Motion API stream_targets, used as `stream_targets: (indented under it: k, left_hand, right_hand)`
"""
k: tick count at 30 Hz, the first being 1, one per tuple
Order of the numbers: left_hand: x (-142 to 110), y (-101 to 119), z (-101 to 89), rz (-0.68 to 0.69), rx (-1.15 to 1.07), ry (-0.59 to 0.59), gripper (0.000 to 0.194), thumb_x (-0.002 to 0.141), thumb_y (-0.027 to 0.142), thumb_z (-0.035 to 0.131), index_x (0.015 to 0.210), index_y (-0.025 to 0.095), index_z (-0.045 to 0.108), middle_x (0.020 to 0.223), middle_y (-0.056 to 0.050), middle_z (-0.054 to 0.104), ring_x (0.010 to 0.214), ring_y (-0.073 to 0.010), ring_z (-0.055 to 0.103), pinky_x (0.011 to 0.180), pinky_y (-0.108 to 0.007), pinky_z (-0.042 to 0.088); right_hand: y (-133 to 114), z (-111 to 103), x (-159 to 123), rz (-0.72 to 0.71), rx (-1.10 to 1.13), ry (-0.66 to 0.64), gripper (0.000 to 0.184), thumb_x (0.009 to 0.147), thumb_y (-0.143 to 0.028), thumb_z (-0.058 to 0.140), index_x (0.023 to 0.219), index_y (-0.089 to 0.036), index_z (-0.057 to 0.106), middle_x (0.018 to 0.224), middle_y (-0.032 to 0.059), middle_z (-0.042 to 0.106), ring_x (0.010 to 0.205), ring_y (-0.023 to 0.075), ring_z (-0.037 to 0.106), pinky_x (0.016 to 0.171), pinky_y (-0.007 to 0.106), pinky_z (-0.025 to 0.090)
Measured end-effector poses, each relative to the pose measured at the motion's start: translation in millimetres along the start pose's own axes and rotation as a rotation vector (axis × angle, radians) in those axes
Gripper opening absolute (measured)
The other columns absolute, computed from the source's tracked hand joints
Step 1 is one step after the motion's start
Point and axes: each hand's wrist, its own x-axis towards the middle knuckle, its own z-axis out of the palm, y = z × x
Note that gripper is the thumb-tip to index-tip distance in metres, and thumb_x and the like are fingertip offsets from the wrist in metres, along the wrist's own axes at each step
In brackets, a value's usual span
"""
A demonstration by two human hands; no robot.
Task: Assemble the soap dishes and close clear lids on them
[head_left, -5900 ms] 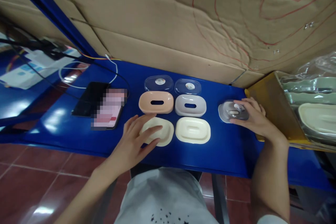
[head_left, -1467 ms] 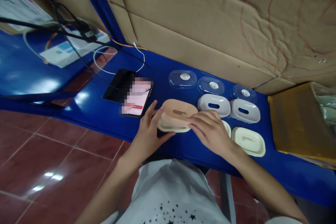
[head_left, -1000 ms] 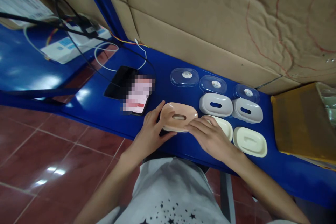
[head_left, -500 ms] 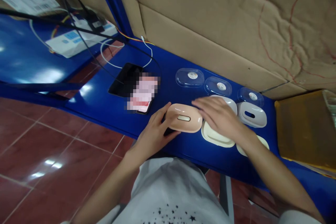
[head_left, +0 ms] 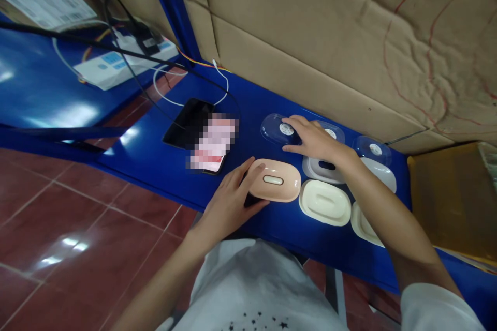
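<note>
A peach oval soap dish (head_left: 285, 186) with a cream-filled slot in its middle lies at the front of the blue table. My left hand (head_left: 233, 194) is wrapped round its left end, thumb and fingers on opposite sides. Behind it, my right hand (head_left: 310, 137) grips the right end of a clear plastic lid (head_left: 272, 128) bearing a round white sticker. To the right of the peach dish are a cream oval tray (head_left: 325, 202) and a second cream tray (head_left: 363, 222), partly under my right forearm. A whitish slotted dish (head_left: 316, 169) shows below my right wrist.
Two more clear lids (head_left: 373, 149) lie along the back, beside a cardboard wall (head_left: 295, 26). Another white dish (head_left: 384, 176) is partly behind my forearm. Left are a phone (head_left: 215, 165), a black tablet-like device (head_left: 186, 121) and cables. A taped box (head_left: 458, 191) stands right.
My right hand has moved back and left from over the dishes to the leftmost clear lid, which has shifted slightly towards me. My left hand stays on the peach soap dish.
</note>
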Motion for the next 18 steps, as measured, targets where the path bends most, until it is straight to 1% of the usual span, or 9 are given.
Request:
stream_targets:
  k: [1, 3, 5, 7, 9, 12, 14, 16, 18]
  left_hand:
    - [0, 0, 0.2, -0.004, -0.005, 0.0, 0.099, 0.094, 0.034, 0.084, 0.172, 0.031, 0.022, 0.169, -0.018, 0.044, 0.15, -0.039, 0.053, 0.118, -0.058, 0.053]
    - [-1, -1, 1.2, -0.012, -0.028, 0.012, 0.1, 0.094, 0.036, 0.083, 0.172, 0.03, 0.02, 0.169, -0.018, 0.045, 0.151, -0.0378, 0.053, 0.119, -0.057, 0.052]
    - [-1, -3, 2.9, -0.019, -0.064, 0.039, 0.101, 0.094, 0.038, 0.083, 0.172, 0.029, 0.02, 0.168, -0.017, 0.048, 0.151, -0.0363, 0.053, 0.12, -0.055, 0.052]
    - [-2, -5, 4.9, -0.016, -0.1, 0.071, 0.104, 0.093, 0.039, 0.084, 0.173, 0.029, 0.018, 0.166, -0.017, 0.051, 0.151, -0.036, 0.054, 0.12, -0.055, 0.052]
    - [-2, -6, 6.7, -0.013, -0.119, 0.099, 0.106, 0.093, 0.04, 0.085, 0.173, 0.029, 0.016, 0.165, -0.018, 0.052, 0.15, -0.0363, 0.055, 0.119, -0.056, 0.053]
    - [-1, -6, 8.0, -0.009, -0.112, 0.112, 0.105, 0.094, 0.041, 0.084, 0.173, 0.029, 0.017, 0.164, -0.018, 0.053, 0.15, -0.0363, 0.055, 0.12, -0.056, 0.052]
    - [-1, -5, 8.0, -0.001, -0.111, 0.111, 0.103, 0.094, 0.041, 0.084, 0.173, 0.028, 0.019, 0.164, -0.019, 0.053, 0.15, -0.0361, 0.055, 0.12, -0.056, 0.052]
    - [-1, -6, 7.9, 0.005, -0.113, 0.11, 0.103, 0.093, 0.041, 0.085, 0.172, 0.027, 0.019, 0.163, -0.019, 0.054, 0.149, -0.0361, 0.056, 0.12, -0.055, 0.052]
    - [-1, -6, 7.8, 0.002, -0.113, 0.101, 0.105, 0.092, 0.04, 0.086, 0.172, 0.028, 0.019, 0.163, -0.018, 0.054, 0.149, -0.0362, 0.057, 0.119, -0.055, 0.053]
  right_hand:
    - [-2, -2, -1, 0.009, 0.017, -0.005, 0.079, 0.092, -0.05, 0.078, 0.158, -0.023, 0.045, 0.161, 0.0207, 0.052, 0.147, 0.0414, 0.054, 0.116, 0.062, 0.045]
    - [-10, -6, -9, 0.022, 0.056, 0.035, 0.073, 0.093, -0.051, 0.078, 0.154, -0.023, 0.049, 0.157, 0.019, 0.057, 0.143, 0.0407, 0.058, 0.115, 0.061, 0.047]
    - [-22, -11, -25, -0.004, 0.122, 0.085, 0.069, 0.094, -0.051, 0.076, 0.153, -0.024, 0.05, 0.156, 0.0172, 0.059, 0.143, 0.0392, 0.059, 0.117, 0.06, 0.047]
    - [-36, -11, -47, -0.069, 0.211, 0.097, 0.067, 0.096, -0.05, 0.075, 0.153, -0.026, 0.049, 0.158, 0.0159, 0.057, 0.145, 0.0371, 0.057, 0.119, 0.057, 0.048]
    - [-48, -7, -71, -0.118, 0.276, 0.055, 0.066, 0.097, -0.048, 0.074, 0.154, -0.028, 0.048, 0.161, 0.0154, 0.054, 0.149, 0.0348, 0.055, 0.121, 0.054, 0.048]
    - [-60, 4, -98, -0.111, 0.292, -0.038, 0.067, 0.098, -0.045, 0.074, 0.156, -0.029, 0.046, 0.167, 0.0144, 0.048, 0.15, 0.0332, 0.054, 0.121, 0.052, 0.05]
    - [-63, 11, -106, -0.088, 0.274, -0.068, 0.07, 0.097, -0.044, 0.075, 0.158, -0.029, 0.045, 0.17, 0.0141, 0.045, 0.151, 0.0336, 0.054, 0.121, 0.052, 0.051]
    - [-66, 13, -108, -0.086, 0.241, -0.059, 0.071, 0.097, -0.044, 0.076, 0.159, -0.028, 0.045, 0.172, 0.0139, 0.044, 0.152, 0.0341, 0.053, 0.122, 0.054, 0.05]
    - [-69, 12, -106, -0.12, 0.205, -0.032, 0.069, 0.097, -0.043, 0.076, 0.158, -0.028, 0.048, 0.171, 0.0134, 0.046, 0.152, 0.0344, 0.052, 0.123, 0.055, 0.049]
